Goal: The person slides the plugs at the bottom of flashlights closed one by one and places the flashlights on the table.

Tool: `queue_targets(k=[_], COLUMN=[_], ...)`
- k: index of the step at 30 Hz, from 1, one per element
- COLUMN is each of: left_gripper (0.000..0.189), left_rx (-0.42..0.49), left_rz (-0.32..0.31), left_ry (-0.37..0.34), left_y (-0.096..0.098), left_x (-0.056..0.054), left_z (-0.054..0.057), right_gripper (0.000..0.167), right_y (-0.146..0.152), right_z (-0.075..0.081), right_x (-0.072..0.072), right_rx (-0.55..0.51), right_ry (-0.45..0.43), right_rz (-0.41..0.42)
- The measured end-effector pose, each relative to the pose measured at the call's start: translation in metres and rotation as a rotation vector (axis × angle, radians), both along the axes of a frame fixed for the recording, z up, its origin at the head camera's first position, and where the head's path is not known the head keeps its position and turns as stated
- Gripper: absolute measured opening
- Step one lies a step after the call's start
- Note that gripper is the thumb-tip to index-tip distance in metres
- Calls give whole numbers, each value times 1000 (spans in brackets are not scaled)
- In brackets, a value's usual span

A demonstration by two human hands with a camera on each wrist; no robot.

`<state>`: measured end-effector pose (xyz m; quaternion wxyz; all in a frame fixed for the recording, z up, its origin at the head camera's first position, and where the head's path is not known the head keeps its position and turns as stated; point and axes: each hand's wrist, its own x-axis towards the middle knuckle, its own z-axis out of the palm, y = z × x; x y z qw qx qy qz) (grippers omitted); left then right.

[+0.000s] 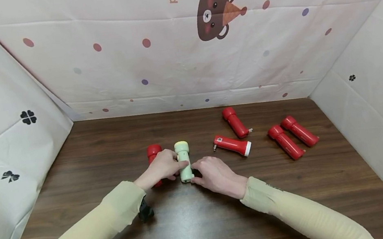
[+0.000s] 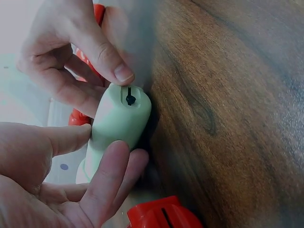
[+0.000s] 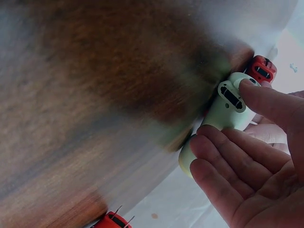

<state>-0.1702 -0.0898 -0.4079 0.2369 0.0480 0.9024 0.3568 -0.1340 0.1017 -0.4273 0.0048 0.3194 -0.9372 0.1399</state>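
Observation:
A pale green flashlight with a yellowish head lies on the table between both hands. My left hand holds it, the thumb on one side and fingers on the other. My right hand grips the tail end; its thumb presses beside a small piece with a dark slot. In the left wrist view, a dark keyhole-shaped opening shows in the flashlight's end face. Just left of it lies a red flashlight, partly hidden by my left hand.
Several more red flashlights lie to the right: one with a white head and prongs out, another behind it, and a pair side by side farther right. White printed sheets wall the brown table at back and sides.

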Motion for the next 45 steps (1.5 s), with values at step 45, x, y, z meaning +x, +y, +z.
queue_targets(k=[45], left_gripper=[45], left_rx=[12], left_rz=[11], left_ry=[72], left_y=[-10], left_x=[-1], left_z=[12], right_gripper=[31], right_y=[2], right_z=[8], right_x=[6], right_rx=[-95], right_ry=[-52], right_rz=[-40])
